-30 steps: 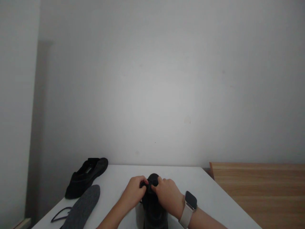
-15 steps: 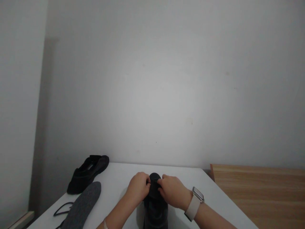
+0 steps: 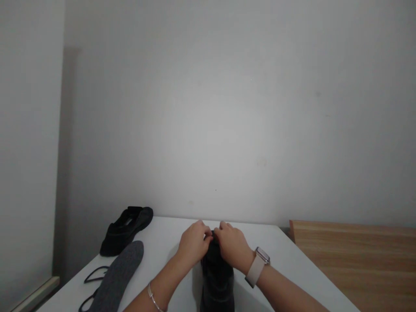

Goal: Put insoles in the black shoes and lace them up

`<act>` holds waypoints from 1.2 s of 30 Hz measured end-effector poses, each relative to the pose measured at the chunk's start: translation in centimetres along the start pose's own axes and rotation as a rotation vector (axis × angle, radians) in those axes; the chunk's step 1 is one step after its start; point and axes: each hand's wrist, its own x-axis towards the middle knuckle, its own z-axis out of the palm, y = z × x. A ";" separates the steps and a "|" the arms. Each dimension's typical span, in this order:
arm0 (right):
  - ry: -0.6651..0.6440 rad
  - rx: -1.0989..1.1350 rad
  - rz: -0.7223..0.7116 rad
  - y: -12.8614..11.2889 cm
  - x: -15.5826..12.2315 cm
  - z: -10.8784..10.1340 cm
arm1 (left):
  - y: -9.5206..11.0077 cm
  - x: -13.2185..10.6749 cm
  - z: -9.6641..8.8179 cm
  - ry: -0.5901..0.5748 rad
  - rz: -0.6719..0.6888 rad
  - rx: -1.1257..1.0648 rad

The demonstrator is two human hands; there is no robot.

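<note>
A black shoe (image 3: 217, 277) stands on the white table (image 3: 162, 242) right in front of me, toe pointing away. My left hand (image 3: 193, 243) and my right hand (image 3: 233, 246) both grip its toe end, fingers curled over it and nearly touching each other. The toe is mostly hidden under my fingers. A pale watch sits on my right wrist and a thin bracelet on my left.
A second black shoe (image 3: 126, 229) lies at the table's far left. In front of it lie a grey insole (image 3: 119, 275) and a black lace (image 3: 94, 281). A wooden surface (image 3: 354, 260) adjoins the table on the right. A plain wall stands close behind.
Both hands have slid further forward over the shoe's toe and now cover it; the shoe's rounded tip that showed between them is hidden. My view shifted slightly.
</note>
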 end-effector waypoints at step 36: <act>-0.123 0.690 -0.007 6.1 0.5 3.4 | -3.5 1.8 -0.3 -0.389 -0.061 -0.361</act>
